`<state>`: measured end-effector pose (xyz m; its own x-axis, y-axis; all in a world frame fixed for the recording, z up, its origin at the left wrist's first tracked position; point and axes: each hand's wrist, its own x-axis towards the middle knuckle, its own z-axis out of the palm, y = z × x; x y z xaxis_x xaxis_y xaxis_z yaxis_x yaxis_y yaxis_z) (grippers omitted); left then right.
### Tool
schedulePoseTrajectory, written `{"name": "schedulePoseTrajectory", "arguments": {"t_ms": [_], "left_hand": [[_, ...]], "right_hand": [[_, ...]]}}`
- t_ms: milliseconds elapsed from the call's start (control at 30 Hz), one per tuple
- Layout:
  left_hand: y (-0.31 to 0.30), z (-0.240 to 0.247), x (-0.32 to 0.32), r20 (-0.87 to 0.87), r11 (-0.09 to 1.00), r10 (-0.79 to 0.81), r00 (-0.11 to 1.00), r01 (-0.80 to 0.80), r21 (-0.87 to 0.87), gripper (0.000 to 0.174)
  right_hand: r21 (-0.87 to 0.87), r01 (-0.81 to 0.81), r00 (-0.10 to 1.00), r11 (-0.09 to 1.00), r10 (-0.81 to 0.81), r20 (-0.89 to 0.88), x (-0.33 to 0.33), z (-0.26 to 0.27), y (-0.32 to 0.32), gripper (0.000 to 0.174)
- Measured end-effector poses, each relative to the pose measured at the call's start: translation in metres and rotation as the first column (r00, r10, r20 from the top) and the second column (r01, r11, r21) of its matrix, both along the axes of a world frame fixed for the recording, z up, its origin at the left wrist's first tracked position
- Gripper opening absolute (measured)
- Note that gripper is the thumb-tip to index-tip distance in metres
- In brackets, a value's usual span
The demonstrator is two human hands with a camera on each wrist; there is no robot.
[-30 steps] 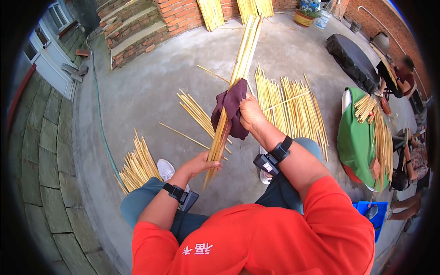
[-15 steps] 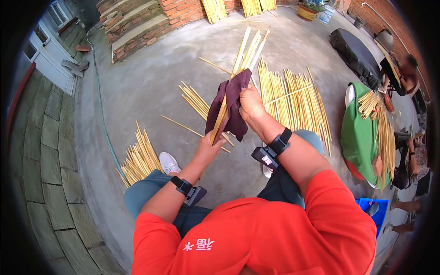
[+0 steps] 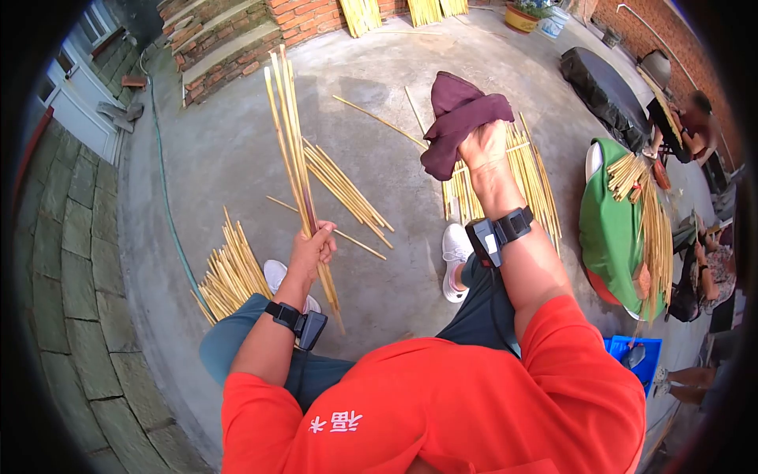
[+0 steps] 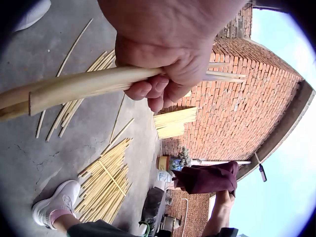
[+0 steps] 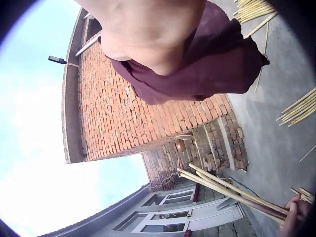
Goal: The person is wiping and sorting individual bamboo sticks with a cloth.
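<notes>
My left hand grips a small bundle of long pale-yellow stalks near their lower end. In the left wrist view the fingers curl round the stalks, whose cut ends point left. Out to the right, my right hand holds a bunched dark maroon cloth, apart from the stalks. The cloth drapes over the fingers and hides most of them. Seen from the right wrist, the same cloth hangs from the palm side, and the stalks in my left hand stand well away from it.
More stalks lie on the concrete floor: a left pile, a middle bunch and a wide right row. A green cloth covers something at the right, with stalks on it. Other people sit beyond. A hose runs along the left.
My left hand has swung left with the stalks, which are now out of the cloth. My right hand has moved up and right with the cloth, which earlier wrapped round the stalks.
</notes>
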<state>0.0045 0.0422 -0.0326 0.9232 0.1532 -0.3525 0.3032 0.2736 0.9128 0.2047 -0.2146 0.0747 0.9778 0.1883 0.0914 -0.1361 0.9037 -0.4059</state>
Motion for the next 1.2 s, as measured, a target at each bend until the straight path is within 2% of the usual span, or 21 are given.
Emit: {"name": "schedulePoseTrajectory", "arguments": {"t_ms": [67, 133, 167, 200, 233, 267, 333, 367, 400, 433, 500, 633, 700, 733, 800, 867, 933, 1033, 1100, 1167, 1200], "left_hand": [[-0.007, 0.019, 0.007, 0.057, 0.997, 0.041, 0.998, -0.037, -0.071, 0.018], [-0.018, 0.033, 0.012, 0.149, 0.989, -0.041, 0.988, 0.061, -0.137, 0.02], [-0.024, 0.038, 0.014, 0.148, 0.989, -0.027, 0.989, 0.047, -0.138, 0.02], [-0.031, 0.043, 0.016, 0.162, 0.983, -0.091, 0.983, 0.115, -0.146, 0.02], [-0.035, 0.047, 0.017, 0.177, 0.971, -0.156, 0.972, 0.183, -0.153, 0.02], [-0.038, 0.049, 0.016, 0.178, 0.973, -0.147, 0.973, 0.175, -0.153, 0.02], [-0.044, 0.052, 0.017, 0.19, 0.943, -0.292, 0.937, 0.315, -0.109, 0.022], [-0.041, 0.046, 0.019, 0.148, 0.909, -0.397, 0.906, 0.411, -0.074, 0.025], [-0.042, 0.043, 0.019, 0.146, 0.908, -0.4, 0.905, 0.413, -0.072, 0.025], [-0.043, 0.041, 0.017, 0.154, 0.882, -0.453, 0.878, 0.467, -0.064, 0.026], [-0.041, 0.036, 0.018, 0.143, 0.828, -0.546, 0.825, 0.558, -0.058, 0.027], [-0.046, 0.027, 0.018, 0.112, 0.869, -0.475, 0.873, 0.485, -0.1, 0.024], [-0.055, 0.019, 0.017, 0.139, 0.989, -0.129, 0.982, 0.118, 0.089, 0.021], [-0.06, 0.019, 0.015, 0.139, 0.989, -0.13, 0.982, 0.119, 0.087, 0.021], [-0.067, 0.023, 0.008, 0.2, 0.962, -0.068, 0.977, 0.012, 0.271, 0.019], [-0.074, 0.025, 0.001, 0.206, 0.952, -0.084, 0.975, 0.017, 0.306, 0.024], [-0.075, 0.015, -0.001, 0.225, 0.97, -0.112, 0.968, 0.057, 0.238, 0.028], [-0.065, 0.011, -0.006, 0.155, 0.962, -0.178, 0.972, 0.139, 0.233, 0.028], [-0.063, 0.009, -0.009, 0.136, 0.953, -0.22, 0.966, 0.184, 0.24, 0.027], [-0.063, 0.004, -0.012, 0.135, 0.883, -0.245, 0.96, 0.163, 0.44, 0.027], [-0.063, 0.001, -0.013, 0.134, 0.885, -0.242, 0.961, 0.161, 0.438, 0.027]], "right_hand": [[0.019, -0.142, 0.989, 0.99, 0.141, 0.052, -0.016, 0.01, 0.007, 0.035], [0.015, -0.233, 0.971, 0.972, 0.231, 0.059, -0.019, 0.005, 0.015, 0.037], [0.01, -0.314, 0.947, 0.949, 0.313, 0.069, -0.02, 0.003, 0.02, 0.039], [0.01, -0.327, 0.943, 0.945, 0.326, 0.068, -0.025, 0.001, 0.028, 0.039], [-0.046, -0.384, 0.921, 0.922, 0.387, 0.052, -0.034, -0.001, 0.04, 0.039], [-0.102, -0.436, 0.896, 0.894, 0.442, 0.036, -0.046, -0.004, 0.054, 0.039], [-0.241, -0.524, 0.842, 0.817, 0.539, -0.007, -0.07, -0.026, 0.078, 0.032], [-0.394, -0.511, 0.836, 0.764, 0.549, -0.019, -0.091, -0.031, 0.089, 0.027], [-0.536, -0.485, 0.831, 0.691, 0.555, -0.035, -0.104, -0.034, 0.095, 0.024], [-0.535, -0.484, 0.832, 0.693, 0.554, -0.035, -0.102, -0.039, 0.094, 0.024], [-0.641, -0.502, 0.804, 0.58, 0.586, -0.099, -0.099, -0.048, 0.093, 0.02], [-0.629, -0.459, 0.849, 0.628, 0.518, -0.102, -0.104, -0.045, 0.094, 0.01], [-0.594, -0.338, 0.91, 0.73, 0.414, -0.01, -0.104, -0.051, 0.096, 0.009], [-0.595, -0.338, 0.911, 0.729, 0.413, -0.011, -0.105, -0.051, 0.097, 0.009], [-0.54, -0.236, 0.957, 0.808, 0.289, 0.014, -0.106, -0.05, 0.099, 0.004], [-0.525, -0.226, 0.965, 0.821, 0.262, -0.006, -0.101, -0.05, 0.098, 0.004], [-0.51, -0.216, 0.971, 0.832, 0.237, -0.026, -0.093, -0.046, 0.095, 0.003], [-0.453, -0.159, 0.982, 0.877, 0.187, 0.017, -0.073, -0.035, 0.085, 0.004], [-0.397, -0.046, 0.997, 0.916, 0.066, 0.038, -0.057, -0.023, 0.073, 0.009], [-0.375, 0.051, 0.998, 0.926, -0.039, 0.038, -0.042, -0.012, 0.059, 0.009], [-0.366, 0.106, 0.994, 0.925, -0.098, 0.041, -0.038, -0.007, 0.053, 0.009]]}}
